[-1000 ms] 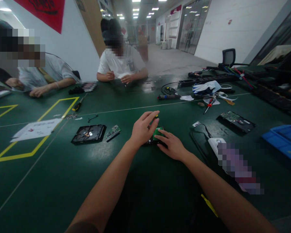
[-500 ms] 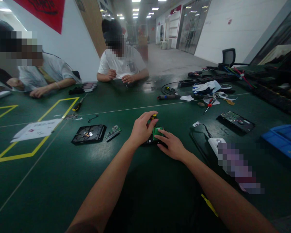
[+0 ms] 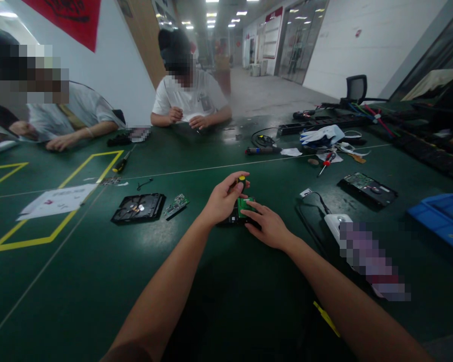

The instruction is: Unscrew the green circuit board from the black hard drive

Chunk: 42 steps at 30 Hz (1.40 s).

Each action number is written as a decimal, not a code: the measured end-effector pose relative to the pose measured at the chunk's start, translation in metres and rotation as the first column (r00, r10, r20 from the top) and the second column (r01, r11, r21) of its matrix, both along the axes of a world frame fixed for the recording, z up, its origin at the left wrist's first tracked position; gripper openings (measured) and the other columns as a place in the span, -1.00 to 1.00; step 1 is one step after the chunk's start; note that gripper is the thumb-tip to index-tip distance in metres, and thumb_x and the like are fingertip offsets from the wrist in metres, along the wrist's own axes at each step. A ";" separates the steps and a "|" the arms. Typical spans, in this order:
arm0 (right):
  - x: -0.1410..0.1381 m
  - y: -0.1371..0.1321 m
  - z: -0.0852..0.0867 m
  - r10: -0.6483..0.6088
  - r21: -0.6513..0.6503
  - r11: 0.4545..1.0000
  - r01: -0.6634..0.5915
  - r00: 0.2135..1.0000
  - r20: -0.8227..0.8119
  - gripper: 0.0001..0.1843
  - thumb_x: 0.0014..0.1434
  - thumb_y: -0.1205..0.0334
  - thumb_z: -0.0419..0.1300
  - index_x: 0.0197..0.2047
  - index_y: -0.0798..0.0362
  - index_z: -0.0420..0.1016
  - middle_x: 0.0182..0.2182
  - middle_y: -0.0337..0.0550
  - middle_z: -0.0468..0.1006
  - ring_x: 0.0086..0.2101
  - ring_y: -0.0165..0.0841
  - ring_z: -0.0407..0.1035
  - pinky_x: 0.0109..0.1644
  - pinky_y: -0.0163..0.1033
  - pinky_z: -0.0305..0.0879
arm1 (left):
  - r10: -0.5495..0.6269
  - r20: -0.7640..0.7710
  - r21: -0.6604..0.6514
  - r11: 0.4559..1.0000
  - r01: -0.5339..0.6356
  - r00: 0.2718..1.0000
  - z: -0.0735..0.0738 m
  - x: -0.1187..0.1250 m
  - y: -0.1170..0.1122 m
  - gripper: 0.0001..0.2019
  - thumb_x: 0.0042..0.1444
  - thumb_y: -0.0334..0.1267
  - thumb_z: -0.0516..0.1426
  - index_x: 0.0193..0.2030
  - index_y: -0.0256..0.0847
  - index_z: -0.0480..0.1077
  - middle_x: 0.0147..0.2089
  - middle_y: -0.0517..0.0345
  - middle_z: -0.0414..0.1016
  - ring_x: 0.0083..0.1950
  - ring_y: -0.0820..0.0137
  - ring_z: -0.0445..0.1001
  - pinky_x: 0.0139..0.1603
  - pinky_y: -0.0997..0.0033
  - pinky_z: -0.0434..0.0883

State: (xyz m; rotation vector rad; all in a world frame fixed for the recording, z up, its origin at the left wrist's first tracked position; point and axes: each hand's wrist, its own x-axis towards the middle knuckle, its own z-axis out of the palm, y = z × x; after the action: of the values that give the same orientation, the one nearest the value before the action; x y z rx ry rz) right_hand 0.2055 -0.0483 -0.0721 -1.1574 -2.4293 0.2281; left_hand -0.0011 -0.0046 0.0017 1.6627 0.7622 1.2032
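Observation:
In the middle of the table lies a hard drive with a green circuit board (image 3: 245, 205) on its top face, largely covered by my hands. My left hand (image 3: 222, 198) is closed around the handle of a screwdriver (image 3: 242, 179) with a yellow-and-black end, held upright over the drive. The screwdriver's tip is hidden from me. From the right, my right hand (image 3: 268, 223) rests its fingers on the board, with the thumb at the near edge, and holds the drive against the table.
On the left lie another hard drive (image 3: 139, 208), a loose circuit board (image 3: 177, 206) and a yellow-and-black screwdriver (image 3: 121, 163). To the right are a white device with a cable (image 3: 337, 221), a further drive (image 3: 368, 190), a red screwdriver (image 3: 326, 163) and a blue bin (image 3: 438, 216). Two people sit across.
My left fingers have shifted around the screwdriver handle, and its yellow end now shows more fully. My right hand and the drive have stayed in place.

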 end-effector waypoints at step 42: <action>-0.001 -0.001 0.001 -0.016 0.002 1.000 0.016 1.000 -0.004 -0.53 0.38 0.12 0.20 0.33 -0.20 0.41 0.41 -0.09 0.28 0.29 0.00 0.30 0.26 0.23 0.39 | 0.143 0.140 -0.157 0.980 -0.121 0.980 0.002 0.005 0.003 -0.69 0.23 -0.02 0.28 -0.14 -0.23 0.43 -0.20 0.08 0.54 -0.23 0.41 0.54 -0.36 0.45 0.60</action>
State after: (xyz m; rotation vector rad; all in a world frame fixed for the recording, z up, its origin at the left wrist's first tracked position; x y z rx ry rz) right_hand 0.2047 -0.0489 -0.0714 -1.1731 -2.4154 0.2226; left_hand 0.0040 -0.0019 0.0039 1.4013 0.8565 1.3155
